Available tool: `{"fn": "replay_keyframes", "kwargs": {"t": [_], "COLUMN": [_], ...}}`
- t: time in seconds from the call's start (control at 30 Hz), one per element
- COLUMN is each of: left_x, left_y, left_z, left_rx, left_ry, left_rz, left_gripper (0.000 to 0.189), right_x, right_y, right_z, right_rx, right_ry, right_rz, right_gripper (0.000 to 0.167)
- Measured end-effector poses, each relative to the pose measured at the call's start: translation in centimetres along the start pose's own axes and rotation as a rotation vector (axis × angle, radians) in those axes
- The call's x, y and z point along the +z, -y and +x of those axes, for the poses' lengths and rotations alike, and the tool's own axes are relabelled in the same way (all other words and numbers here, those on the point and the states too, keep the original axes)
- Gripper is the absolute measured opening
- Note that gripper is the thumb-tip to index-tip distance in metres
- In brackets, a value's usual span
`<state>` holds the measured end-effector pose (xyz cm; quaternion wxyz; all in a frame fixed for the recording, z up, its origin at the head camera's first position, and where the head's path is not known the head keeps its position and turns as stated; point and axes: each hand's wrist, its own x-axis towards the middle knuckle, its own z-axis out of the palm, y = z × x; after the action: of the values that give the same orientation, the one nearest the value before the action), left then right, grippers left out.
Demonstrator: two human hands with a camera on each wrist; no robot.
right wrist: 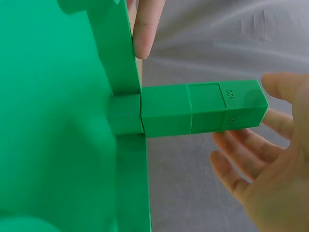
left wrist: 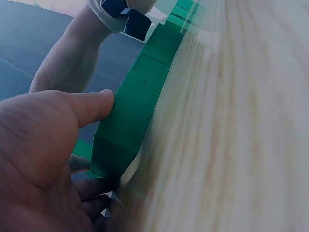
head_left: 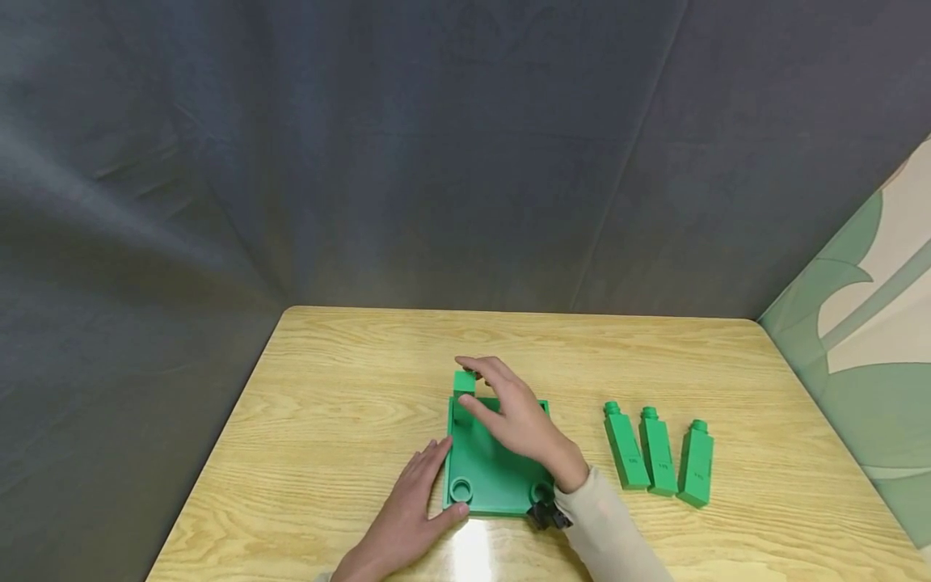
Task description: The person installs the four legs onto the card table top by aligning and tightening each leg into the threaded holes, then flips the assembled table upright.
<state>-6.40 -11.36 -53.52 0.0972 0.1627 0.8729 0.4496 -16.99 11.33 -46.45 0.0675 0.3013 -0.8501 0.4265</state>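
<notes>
A shallow green square tray with round corner sockets lies on the table. My left hand holds its near left corner, thumb against the front wall and fingers along the left side. At the far left corner a green block-shaped leg stands upright, its round end in the socket; numbers are stamped near its top. My right hand is about the top of this leg, fingers spread and loose, with the thumb tip right at its end edge. The right forearm hides part of the near right socket.
To the right of the tray, three similar green legs lie side by side on the wooden table, round necks pointing away. A dark cloth hangs behind the table. A black device sits on my right wrist.
</notes>
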Motion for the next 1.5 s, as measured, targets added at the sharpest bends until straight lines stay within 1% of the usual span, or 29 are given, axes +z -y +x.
{"fn": "replay_keyframes", "kwargs": {"t": [0.07,0.13,0.33,0.43,0.6,0.77,0.87,0.97,1.07,1.2,1.37,1.5], "left_x": [0.0,0.0,0.1,0.1,0.1,0.1,0.1,0.1,0.1,0.1,0.1,0.1], "left_y": [0.1,0.2,0.3,0.3,0.3,0.3,0.3,0.3,0.3,0.2,0.3,0.3], "left_z": [0.0,0.1,0.0,0.0,0.1,0.2,0.2,0.2,0.2,0.1,0.1,0.0], "left_rx": [0.001,0.002,0.003,0.001,-0.002,-0.001,-0.001,0.000,0.001,-0.001,-0.001,0.004], "left_ry": [0.002,0.002,0.002,-0.002,-0.002,0.002,0.000,-0.001,-0.002,0.004,0.005,-0.002], "left_rz": [-0.003,-0.003,-0.004,-0.001,-0.002,-0.008,-0.004,0.000,0.002,-0.005,-0.005,0.005], "left_gripper": [0.090,0.089,0.089,0.089,0.089,0.090,0.090,0.090,0.090,0.089,0.089,0.089], "right_x": [-0.1,-0.1,-0.1,0.0,0.3,0.6,0.7,0.7,0.6,0.4,-0.2,-0.5], "right_y": [0.0,0.1,0.0,0.0,-0.2,-0.3,-0.2,-0.1,-0.1,0.1,0.3,0.4], "right_z": [0.0,-0.1,-0.1,0.0,0.1,0.2,0.2,0.2,0.1,0.1,0.0,0.0], "right_rx": [-0.013,-0.019,-0.011,-0.008,0.001,0.034,0.049,0.068,0.083,0.069,0.015,0.015], "right_ry": [0.032,0.046,0.054,0.034,-0.026,-0.074,-0.083,-0.063,-0.030,0.001,0.029,0.050], "right_rz": [0.019,0.020,0.010,-0.008,-0.033,-0.061,-0.078,-0.075,-0.061,-0.038,0.044,0.079], "right_gripper": [0.055,0.053,0.048,0.047,0.046,0.044,0.044,0.046,0.053,0.061,0.057,0.050]}}
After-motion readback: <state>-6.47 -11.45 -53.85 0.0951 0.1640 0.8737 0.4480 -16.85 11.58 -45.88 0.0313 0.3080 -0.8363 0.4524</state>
